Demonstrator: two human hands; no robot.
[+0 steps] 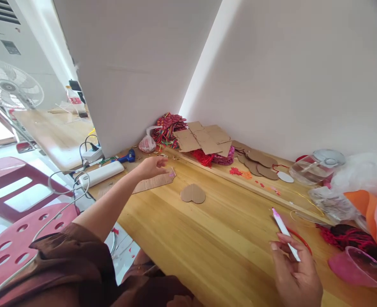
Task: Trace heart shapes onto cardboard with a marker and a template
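Observation:
My right hand (295, 273) is closed on a white marker (283, 226) with a pink tip, held above the right front of the wooden table (214, 243). The tip points up and away from me. My left hand (153, 167) reaches out over a strip of corrugated cardboard (155, 182), its fingers apart and loosely bent, with nothing seen in them. Whether it touches the strip I cannot tell. Between the two hands lies a cardboard heart (192, 193), flat on the table with its point away from me.
Cardboard sheets (204, 137) and cardboard ovals (259, 162) are piled along the wall, near red tasselled bundles (169, 128). A power strip (101, 175) and blue glue gun (127, 157) lie left. A pink cup (355, 268) and clear plastic container (318, 166) stand right.

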